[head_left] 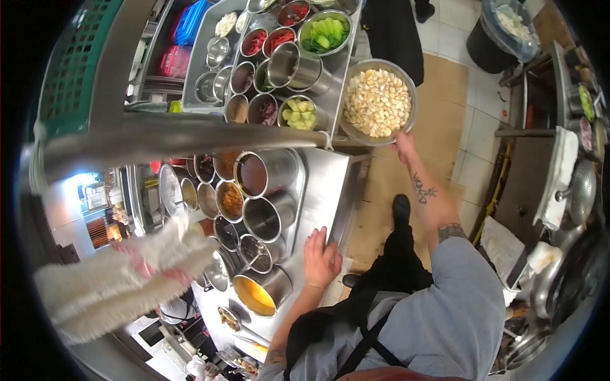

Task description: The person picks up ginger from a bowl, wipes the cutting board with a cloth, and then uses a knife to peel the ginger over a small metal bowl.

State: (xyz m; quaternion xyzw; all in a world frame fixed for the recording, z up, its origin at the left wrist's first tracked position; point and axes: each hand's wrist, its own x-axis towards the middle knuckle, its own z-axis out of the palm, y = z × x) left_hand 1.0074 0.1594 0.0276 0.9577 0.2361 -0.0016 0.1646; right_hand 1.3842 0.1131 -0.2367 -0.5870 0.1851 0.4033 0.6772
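"head view, largest first?"

"steel table (pixel 324 171), crowded with metal pots (pixel 279 171). wide metal bowl (pixel 413 95) just beside its far end, heaped with pale peeled cloves (pixel 378 101), garlic by the look."

"which hand is nearer?"

"right hand (pixel 405 147): fingers closed at the near rim, grip underneath hidden. bowl lies straight out from them, forward along the forearm. it's round, so no long axis."

"and the left hand (pixel 321 260)?"

"well apart from the bowl, at the table edge. fingers loosely spread, nothing held. firm contact? can't tell."
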